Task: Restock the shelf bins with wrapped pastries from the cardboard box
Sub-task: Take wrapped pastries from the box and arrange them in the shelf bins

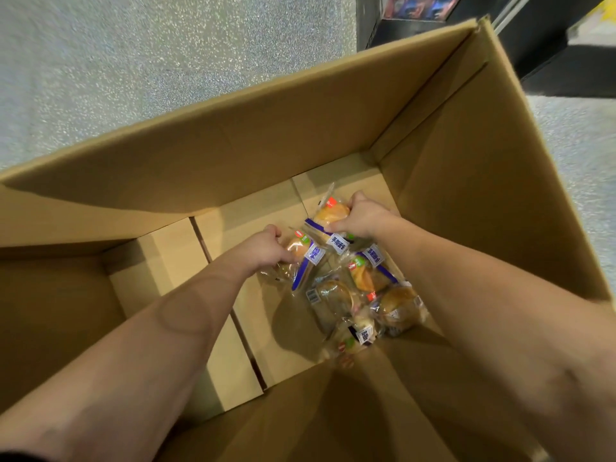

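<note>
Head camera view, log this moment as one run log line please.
stage: picking from cardboard box | left hand: grips wrapped pastry | right hand: grips another pastry | remaining pastries: loose on box bottom

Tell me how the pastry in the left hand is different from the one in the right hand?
The left hand grips its pastry nearer the middle of the cardboard box; the right hand grips its pastry farther back, towards the far wall. The right one's bun looks brighter yellow; the left one's is half hidden by fingers. Both sit in clear wrappers with purple strips and white labels.
</note>
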`<state>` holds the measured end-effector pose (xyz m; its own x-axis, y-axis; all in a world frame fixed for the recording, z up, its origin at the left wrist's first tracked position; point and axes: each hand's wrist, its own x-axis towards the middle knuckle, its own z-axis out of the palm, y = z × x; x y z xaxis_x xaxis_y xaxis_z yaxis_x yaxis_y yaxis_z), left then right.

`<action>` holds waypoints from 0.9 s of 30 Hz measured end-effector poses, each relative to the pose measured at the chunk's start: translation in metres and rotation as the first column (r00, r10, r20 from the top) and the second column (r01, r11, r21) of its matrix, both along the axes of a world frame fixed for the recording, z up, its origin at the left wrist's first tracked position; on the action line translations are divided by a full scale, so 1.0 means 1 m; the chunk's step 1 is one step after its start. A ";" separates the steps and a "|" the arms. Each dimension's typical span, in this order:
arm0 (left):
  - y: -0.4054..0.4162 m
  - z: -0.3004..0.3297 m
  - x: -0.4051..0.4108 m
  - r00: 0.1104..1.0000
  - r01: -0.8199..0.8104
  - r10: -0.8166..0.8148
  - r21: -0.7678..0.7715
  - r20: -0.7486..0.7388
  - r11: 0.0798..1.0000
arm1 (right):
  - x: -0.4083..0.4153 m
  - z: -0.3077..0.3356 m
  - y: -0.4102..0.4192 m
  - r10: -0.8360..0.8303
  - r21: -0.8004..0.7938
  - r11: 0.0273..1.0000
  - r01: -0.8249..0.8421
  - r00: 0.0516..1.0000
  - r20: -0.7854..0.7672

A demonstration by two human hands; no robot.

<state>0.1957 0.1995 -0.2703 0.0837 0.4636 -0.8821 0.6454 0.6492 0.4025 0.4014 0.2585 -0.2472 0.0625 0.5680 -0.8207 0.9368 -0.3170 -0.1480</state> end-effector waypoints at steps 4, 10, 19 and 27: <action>-0.012 0.005 -0.002 0.986 -0.130 0.140 -0.101 0.089 0.986 | -0.009 0.005 -0.004 -0.071 -0.062 0.996 0.066 0.993 -0.089; -0.029 0.009 -0.022 0.985 -0.139 0.150 -0.123 0.082 0.983 | -0.025 0.017 -0.025 -0.116 -0.040 0.993 0.111 0.980 -0.164; -0.050 0.060 -0.065 0.971 -0.204 0.212 -0.079 0.109 0.976 | -0.041 0.085 -0.079 -0.146 0.092 0.982 0.166 0.969 -0.199; -0.088 0.188 -0.107 0.966 -0.058 0.043 0.051 0.253 0.997 | -0.074 0.204 -0.181 -0.418 0.269 0.813 0.517 0.839 -0.350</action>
<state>0.0890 0.1110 -0.0823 0.2749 0.5220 -0.8074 0.4852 0.6496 0.5853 0.3278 0.0775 -0.0430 0.2046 0.7687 -0.6059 0.5964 -0.5888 -0.5456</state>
